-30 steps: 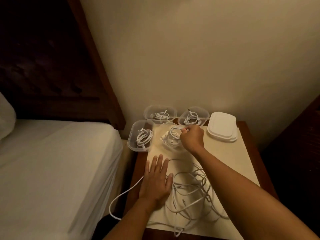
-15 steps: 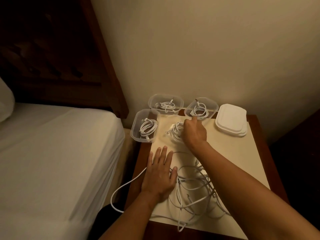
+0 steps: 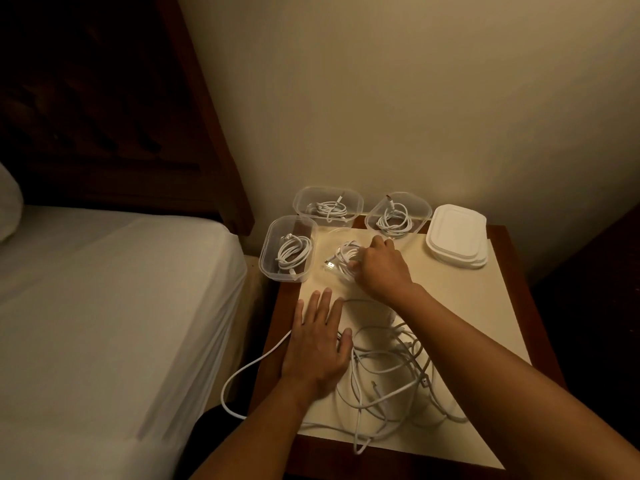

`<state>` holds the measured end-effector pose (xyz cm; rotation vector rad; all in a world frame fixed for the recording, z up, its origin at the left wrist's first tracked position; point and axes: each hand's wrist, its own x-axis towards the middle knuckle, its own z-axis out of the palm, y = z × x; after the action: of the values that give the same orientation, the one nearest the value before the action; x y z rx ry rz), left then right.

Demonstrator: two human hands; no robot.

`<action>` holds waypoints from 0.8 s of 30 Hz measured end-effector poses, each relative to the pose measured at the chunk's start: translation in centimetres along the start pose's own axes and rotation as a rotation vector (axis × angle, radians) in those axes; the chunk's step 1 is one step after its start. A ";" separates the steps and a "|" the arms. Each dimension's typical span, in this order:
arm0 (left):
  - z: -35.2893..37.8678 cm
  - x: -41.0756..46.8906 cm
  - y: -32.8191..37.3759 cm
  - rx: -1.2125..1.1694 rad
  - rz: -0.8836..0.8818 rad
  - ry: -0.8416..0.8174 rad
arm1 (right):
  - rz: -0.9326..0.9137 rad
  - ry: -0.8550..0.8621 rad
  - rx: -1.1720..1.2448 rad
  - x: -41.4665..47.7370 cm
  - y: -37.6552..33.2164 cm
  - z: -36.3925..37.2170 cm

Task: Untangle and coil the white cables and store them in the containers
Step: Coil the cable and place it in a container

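Observation:
Three clear containers, left (image 3: 268, 251), back (image 3: 356, 202) and back right (image 3: 424, 211), each hold one coiled white cable. A fourth clear container (image 3: 327, 271) sits between them on the cream mat (image 3: 460, 306). My right hand (image 3: 381, 268) reaches into it, with bent fingers gripping a coiled white cable (image 3: 343, 256). My left hand (image 3: 318, 348) lies flat on the mat, fingers straight, its thumb side touching a tangled pile of white cables (image 3: 391, 379).
A stack of white lids (image 3: 457, 235) lies at the mat's back right. One cable loop (image 3: 235, 386) hangs off the wooden nightstand's (image 3: 519, 271) left edge towards the bed (image 3: 104, 306). The wall is right behind the containers.
My right hand has come down lower over the coil in the middle container and covers more of it. My left hand stays flat in the same place.

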<state>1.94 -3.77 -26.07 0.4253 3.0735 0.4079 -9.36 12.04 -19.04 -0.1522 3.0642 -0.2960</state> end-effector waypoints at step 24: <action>-10.7 1.5 5.7 -0.292 0.165 0.151 | 0.101 0.184 0.443 -18.1 4.8 -7.0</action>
<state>1.46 -0.77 -14.27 0.6650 3.0559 0.9186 7.68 19.93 -12.21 0.0554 3.0690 -1.0161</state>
